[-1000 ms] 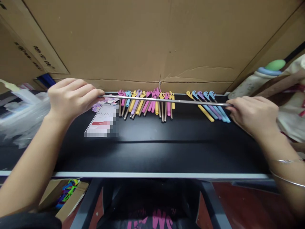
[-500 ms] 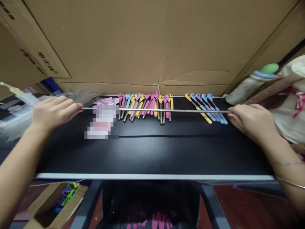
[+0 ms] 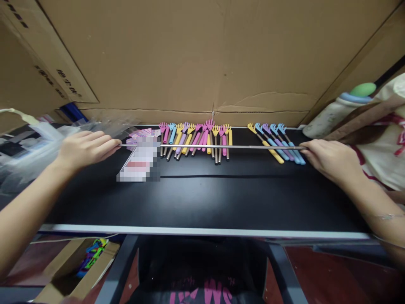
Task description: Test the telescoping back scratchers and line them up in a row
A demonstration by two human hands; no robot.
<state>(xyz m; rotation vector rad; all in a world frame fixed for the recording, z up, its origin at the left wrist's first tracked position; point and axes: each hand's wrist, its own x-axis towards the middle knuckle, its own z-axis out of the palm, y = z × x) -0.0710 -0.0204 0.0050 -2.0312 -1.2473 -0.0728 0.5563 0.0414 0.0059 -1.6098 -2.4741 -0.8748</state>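
Note:
Both of my hands hold the ends of a thin telescopic metal rod (image 3: 190,146), stretched level above the table. My left hand (image 3: 90,147) pinches its left end; my right hand (image 3: 329,160) is closed on its right end. Both tips are hidden by the fingers. Behind and below the rod lies a row of small back scratchers (image 3: 190,137) with pink, yellow, blue and purple claws and handles. A second group of back scratchers (image 3: 274,143) rests slantwise nearer my right hand. Beside my left hand are a partly blurred card (image 3: 137,162) and pink printed cards (image 3: 142,136).
Clear plastic bags (image 3: 31,156) heap at the left of the black table (image 3: 202,202). A cardboard wall (image 3: 190,63) stands behind. At right are a white bottle (image 3: 332,114) and another person's light clothing (image 3: 379,156). Below left, an open carton (image 3: 91,274) holds colourful items.
My left hand has come slightly inward to the right, and the visible span of rod is shorter. My right hand stays nearly in place. The view has shifted a little.

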